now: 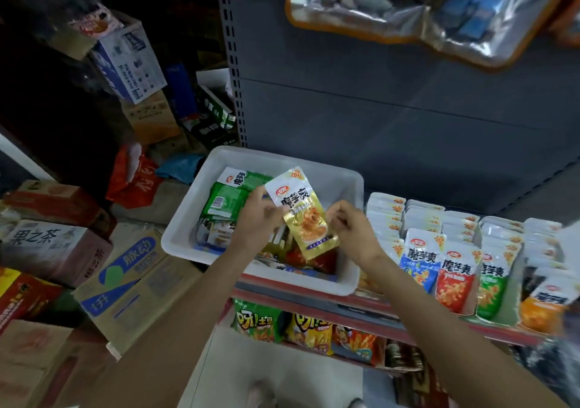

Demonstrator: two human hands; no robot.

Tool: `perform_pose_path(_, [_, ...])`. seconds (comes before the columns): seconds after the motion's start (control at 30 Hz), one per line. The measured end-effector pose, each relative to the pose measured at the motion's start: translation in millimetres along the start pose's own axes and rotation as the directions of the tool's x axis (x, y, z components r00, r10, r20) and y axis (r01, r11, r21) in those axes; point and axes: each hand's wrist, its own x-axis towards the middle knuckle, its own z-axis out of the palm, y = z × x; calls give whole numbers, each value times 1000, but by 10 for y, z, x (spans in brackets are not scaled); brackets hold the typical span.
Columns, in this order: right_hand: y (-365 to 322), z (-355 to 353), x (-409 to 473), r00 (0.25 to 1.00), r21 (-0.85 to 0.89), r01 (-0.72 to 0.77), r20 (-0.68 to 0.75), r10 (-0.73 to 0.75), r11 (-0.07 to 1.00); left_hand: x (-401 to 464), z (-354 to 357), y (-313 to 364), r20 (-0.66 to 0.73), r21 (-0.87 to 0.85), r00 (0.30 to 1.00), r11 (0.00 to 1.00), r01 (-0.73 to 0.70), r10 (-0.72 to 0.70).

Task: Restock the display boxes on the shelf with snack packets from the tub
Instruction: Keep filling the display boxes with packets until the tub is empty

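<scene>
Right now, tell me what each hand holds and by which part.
The left hand pinches a shiny gold-and-white foil snack packet by its left edge, near the white top. The right hand has its fingers curled beside the packet, holding nothing visible.

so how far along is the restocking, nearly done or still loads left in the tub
Partly done. The display boxes on the shelf already hold rows of packets. In hand: the left hand pinches a gold packet above the white tub, while the right hand, fingers curled, holds nothing. Left: the tub still holds green packets and others, so a fair amount remains.
</scene>
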Motion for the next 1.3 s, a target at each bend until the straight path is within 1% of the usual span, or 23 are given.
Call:
perform_pose_path(0.07, [-26, -169, -46, 1000, 64, 14, -22, -13, 998, -1, 154, 151, 12, -33, 997, 996, -79, 80])
perform_pose_path(0.17, [-68, -467, -115, 999, 174, -11, -45, 19, 985, -10, 446, 373, 88, 0, 980, 984, -180, 179])
perform_pose_path(0.27, [-52, -773, -180, 996, 190, 27, -87, -10, 981, -15, 761, 544, 154, 21, 955, 965, -261, 255])
perform_pose_path(0.33, [-6, -944, -208, 988, 211, 52, -152, -20, 976, -11, 954, 632, 167, 23, 948, 961, -277, 270])
perform_pose_path(0.37, [35, -1020, -216, 981, 217, 49, -194, -6, 975, -11, 1034, 655, 180, 50, 949, 961, -273, 260])
perform_pose_path(0.43, [123, -1152, -214, 957, 240, 30, -286, 41, 970, -11, 1168, 624, 255, 200, 942, 941, -273, 219])
perform_pose_path(0.47, [165, -1207, -213, 943, 257, 17, -325, 70, 966, -3, 1220, 561, 319, 306, 926, 903, -301, 201])
perform_pose_path(0.5, [199, -1251, -214, 930, 274, 5, -355, 96, 962, -3, 1254, 496, 396, 417, 901, 839, -350, 179])
perform_pose_path(0.57, [242, -1318, -226, 913, 313, -1, -388, 128, 950, -14, 1281, 390, 515, 590, 850, 672, -448, 114])
perform_pose_path(0.6, [252, -1342, -235, 910, 333, 6, -393, 133, 943, -20, 1286, 356, 546, 634, 832, 603, -485, 96])
perform_pose_path(0.63, [260, -1358, -240, 910, 357, 17, -393, 133, 934, -27, 1291, 336, 562, 655, 822, 558, -510, 91])
perform_pose_path(0.77, [300, -1377, -228, 921, 410, 19, -361, 143, 912, -51, 1312, 340, 567, 690, 814, 467, -553, 127])
perform_pose_path(0.8, [307, -1374, -218, 929, 416, 19, -344, 138, 909, -58, 1314, 347, 564, 688, 814, 467, -555, 136])
perform_pose_path(0.93, [299, -1374, -172, 961, 394, 31, -265, 81, 919, -94, 1286, 325, 540, 609, 810, 558, -564, 230])
perform_pose_path(1.0, [314, -1384, -135, 978, 363, 4, -194, 72, 932, -118, 1251, 289, 524, 555, 808, 612, -563, 269])
perform_pose_path(1.07, [340, -1396, -103, 993, 327, -58, -82, 89, 943, -146, 1218, 258, 512, 506, 808, 658, -557, 290])
perform_pose_path(1.1, [346, -1403, -95, 995, 271, -90, -19, 99, 958, -157, 1206, 240, 504, 493, 809, 669, -556, 301])
perform_pose_path(1.2, [365, -1418, -75, 985, -37, -128, 115, 132, 991, -175, 1183, 190, 468, 486, 822, 683, -545, 323])
perform_pose_path(1.23, [374, -1409, -65, 982, -91, -118, 135, 129, 989, -179, 1181, 184, 464, 479, 825, 693, -539, 322])
perform_pose_path(1.27, [380, -1394, -60, 985, -102, -90, 135, 104, 991, -184, 1184, 183, 466, 469, 826, 703, -535, 317])
perform_pose_path(1.3, [380, -1377, -55, 993, -94, -52, 105, 61, 994, -188, 1189, 187, 470, 461, 824, 709, -534, 315])
